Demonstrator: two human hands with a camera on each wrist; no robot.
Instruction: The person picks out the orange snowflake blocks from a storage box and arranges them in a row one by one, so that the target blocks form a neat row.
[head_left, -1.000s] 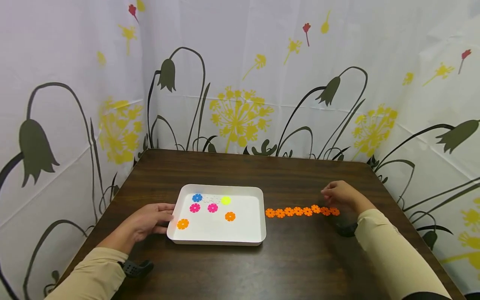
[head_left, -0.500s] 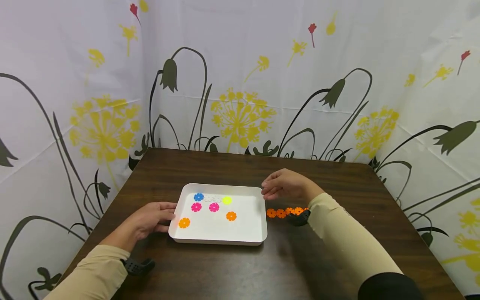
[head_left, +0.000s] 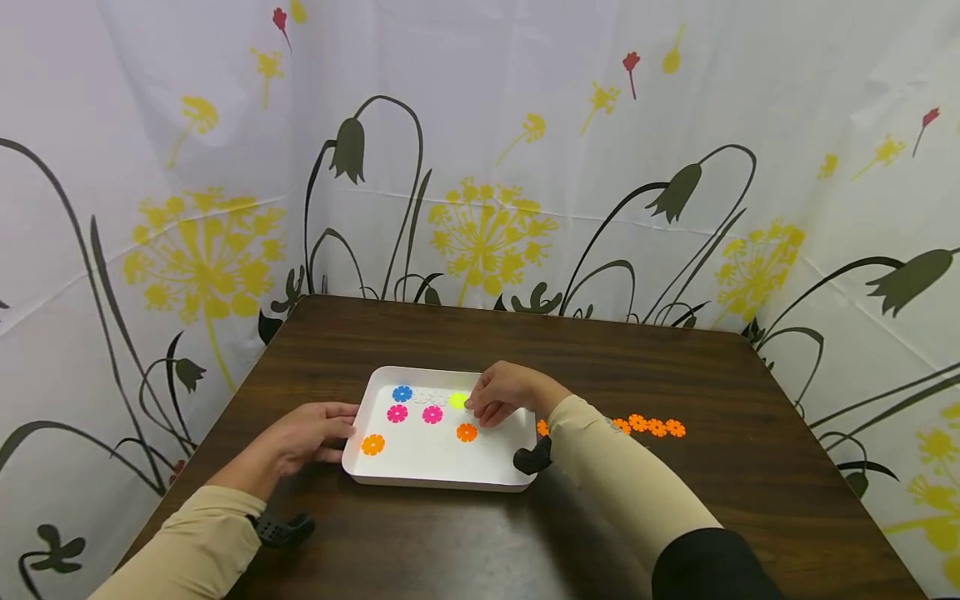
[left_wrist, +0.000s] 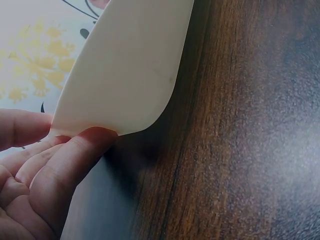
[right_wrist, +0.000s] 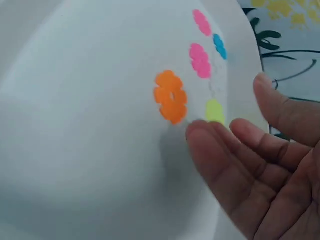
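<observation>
A white tray point(head_left: 442, 467) lies on the table with several flower-shaped plastic discs in it. My left hand point(head_left: 311, 437) touches the tray's left side with its fingertips; the left wrist view shows its thumb point(left_wrist: 95, 140) against the tray's outer wall. Over the tray's right half is my right hand point(head_left: 510, 392), fingers lightly bent, with nothing held. Its fingertips hover beside an orange disc point(right_wrist: 170, 97) and a yellow disc point(right_wrist: 214, 111). Two pink discs point(head_left: 432, 414), a blue disc point(head_left: 402, 393), another orange disc point(head_left: 372, 444) and some pale clear discs point(head_left: 431, 398) lie there too.
Right of the tray runs a row of orange discs point(head_left: 657, 427) on the dark wooden table point(head_left: 720, 500), partly hidden by the right forearm. A white flower-print curtain point(head_left: 480, 125) hangs behind the table and at its sides.
My right hand has moved left from the far end of the orange row to over the tray. The left hand has stayed at the tray's left edge.
</observation>
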